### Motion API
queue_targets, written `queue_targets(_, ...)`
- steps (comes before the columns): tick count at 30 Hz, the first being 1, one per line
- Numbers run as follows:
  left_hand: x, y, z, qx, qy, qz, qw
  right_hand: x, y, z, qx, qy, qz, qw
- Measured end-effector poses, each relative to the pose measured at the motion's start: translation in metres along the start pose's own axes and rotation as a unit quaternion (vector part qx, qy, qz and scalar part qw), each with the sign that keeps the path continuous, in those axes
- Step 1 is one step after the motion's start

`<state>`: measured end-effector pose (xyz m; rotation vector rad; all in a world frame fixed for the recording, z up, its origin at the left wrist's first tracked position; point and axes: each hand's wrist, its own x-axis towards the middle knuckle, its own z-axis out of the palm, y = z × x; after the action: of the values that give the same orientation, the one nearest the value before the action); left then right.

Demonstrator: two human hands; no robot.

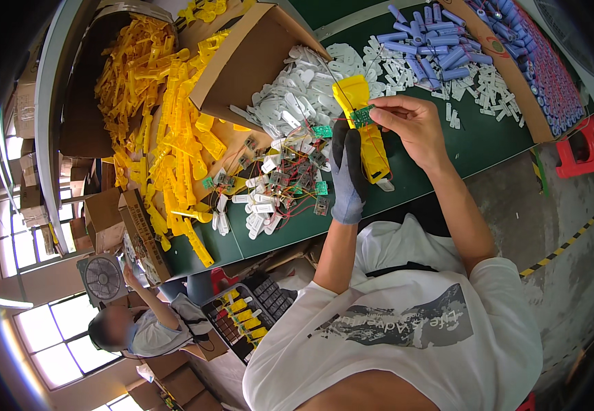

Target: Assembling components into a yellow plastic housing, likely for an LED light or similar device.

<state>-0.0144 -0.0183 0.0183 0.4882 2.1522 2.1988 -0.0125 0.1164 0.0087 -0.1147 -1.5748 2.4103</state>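
Observation:
My left hand (348, 175), in a grey and black glove, is closed around a long yellow plastic housing (374, 156) above the green table. Bare, my right hand (412, 130) pinches the edge of a small green circuit board (363, 117) between thumb and fingers. The board lies over the housing, just above the gloved fingertips, and thin red wires run down along the housing. Whether the board sits in the housing or only over it, I cannot tell. Left of the glove is a heap of wired boards (302, 179) and white plastic parts (263, 205).
Yellow housings (174, 157) pile up at the left, beside a tilted cardboard box (232, 75) and loose white pieces (297, 89). Blue cylindrical cells (441, 48) lie at the far right. A black tray (265, 301) holds yellow units below the table edge. Another person (163, 325) works at lower left.

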Motion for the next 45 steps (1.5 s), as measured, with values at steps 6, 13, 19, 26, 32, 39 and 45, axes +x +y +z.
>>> queue_targets(6,0.001,-0.013,-0.002,-0.117,0.009,-0.099,0.988,-0.005,0.004,-0.001,0.012,0.015,-0.015,1.000)
queue_targets(13,-0.002,-0.009,0.003,0.006,0.025,-0.054,0.998,-0.009,0.005,-0.003,0.006,0.025,-0.011,1.000)
queue_targets(19,-0.001,-0.012,0.002,-0.016,0.040,-0.033,0.999,-0.014,0.005,0.004,0.007,0.053,-0.109,0.993)
queue_targets(26,0.006,0.003,-0.003,-0.184,0.117,-0.092,0.971,-0.068,-0.017,-0.001,-0.387,-0.106,-0.042,0.915)
queue_targets(32,0.007,0.010,-0.006,-0.212,0.115,-0.119,0.963,-0.072,-0.007,-0.002,-0.286,-0.153,0.068,0.944)
queue_targets(39,0.006,0.028,-0.010,-0.200,0.051,-0.113,0.972,-0.072,-0.037,-0.002,-0.328,-0.203,0.113,0.916)
queue_targets(45,0.013,0.009,-0.011,-0.215,0.061,-0.084,0.971,-0.074,-0.038,0.007,-0.189,-0.167,-0.031,0.967)
